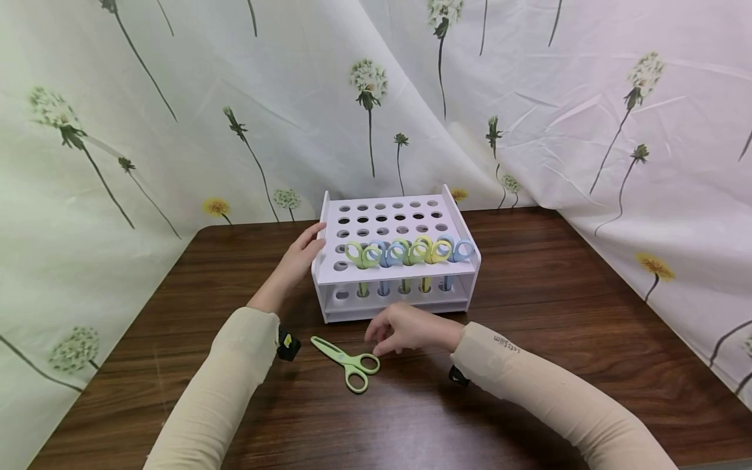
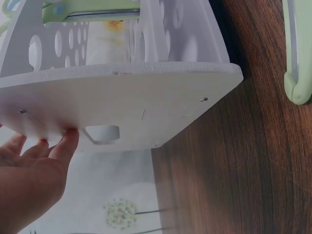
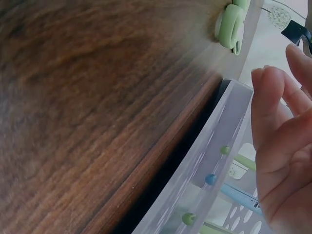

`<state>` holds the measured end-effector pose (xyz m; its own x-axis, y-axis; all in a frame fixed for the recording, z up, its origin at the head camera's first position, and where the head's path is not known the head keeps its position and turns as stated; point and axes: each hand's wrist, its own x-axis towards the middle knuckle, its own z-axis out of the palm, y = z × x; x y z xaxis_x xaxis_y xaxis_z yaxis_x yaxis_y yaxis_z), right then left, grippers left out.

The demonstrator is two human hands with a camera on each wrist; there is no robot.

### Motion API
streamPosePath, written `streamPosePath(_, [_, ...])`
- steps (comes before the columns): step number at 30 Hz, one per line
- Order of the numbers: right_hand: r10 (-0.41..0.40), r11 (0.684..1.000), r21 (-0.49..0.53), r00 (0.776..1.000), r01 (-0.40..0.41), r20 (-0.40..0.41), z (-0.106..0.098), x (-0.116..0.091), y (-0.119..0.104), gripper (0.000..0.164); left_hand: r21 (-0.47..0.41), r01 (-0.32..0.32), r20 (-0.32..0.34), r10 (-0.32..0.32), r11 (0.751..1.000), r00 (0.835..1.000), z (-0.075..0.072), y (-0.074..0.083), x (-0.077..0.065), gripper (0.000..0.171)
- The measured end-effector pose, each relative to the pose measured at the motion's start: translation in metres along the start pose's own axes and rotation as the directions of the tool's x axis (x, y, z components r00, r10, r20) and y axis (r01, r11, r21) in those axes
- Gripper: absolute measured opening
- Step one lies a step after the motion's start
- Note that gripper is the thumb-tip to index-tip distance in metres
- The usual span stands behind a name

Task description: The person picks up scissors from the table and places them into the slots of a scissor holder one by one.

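A white rack (image 1: 328,277) with rows of round holes stands on the table. Several scissors with green, blue and yellow handles, among them a yellow pair (image 1: 425,284), stand upright in its front row. My left hand (image 1: 296,261) touches the rack's left side panel (image 2: 161,92) with its fingertips. In front of the rack, green scissors (image 1: 348,359) lie flat, their blades pointing to the far left. Just right of their handles hovers my right hand (image 1: 414,328), fingers loosely bent and holding nothing. The right wrist view shows a gap between that hand and the scissors (image 3: 230,27).
The dark wooden table (image 1: 517,281) extends to both sides of the rack. A white cloth (image 1: 305,78) with dandelion prints hangs behind and along the sides. The leftmost front hole (image 1: 341,266) of the rack holds no scissors.
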<state>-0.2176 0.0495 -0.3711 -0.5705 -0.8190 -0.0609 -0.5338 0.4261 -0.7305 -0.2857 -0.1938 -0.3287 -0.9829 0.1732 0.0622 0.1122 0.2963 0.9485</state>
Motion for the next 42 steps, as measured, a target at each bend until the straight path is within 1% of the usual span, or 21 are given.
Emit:
streamPosePath(5, [0.011,1.000,0.014,1.000,-0.011,0.029,0.003,0.001,0.000,0.016,0.005,0.001,0.003,-0.001,1.000,1.000,-0.001,0.000,0.000,0.049])
streamPosePath(16, [0.086,0.996,0.011,0.993,-0.087,0.077,0.010,0.002,0.003,0.014,-0.010,0.002,0.002,-0.002,1.000,1.000,0.000,0.000,0.000,0.049])
streamPosePath(23, [0.091,0.996,0.011,0.992,-0.092,0.088,0.013,0.003,0.004,0.012,-0.004,-0.003,-0.001,0.003,1.000,1.000,0.001,0.001,0.000,0.049])
streamPosePath(28, [0.105,0.994,0.016,0.988,-0.108,0.109,0.014,0.004,0.005,0.011,0.000,0.005,0.000,-0.005,1.000,1.000,0.000,0.000,0.001,0.049])
streamPosePath(36, [0.115,0.993,-0.002,0.986,-0.115,0.125,0.017,0.005,0.008,0.007,0.003,0.008,-0.001,-0.008,1.000,1.000,0.000,0.000,0.000,0.049])
streamPosePath(42, [0.116,0.993,-0.014,0.984,-0.115,0.138,0.019,0.008,0.009,0.008,0.008,0.007,0.003,-0.007,1.000,1.000,0.000,-0.001,0.000,0.050])
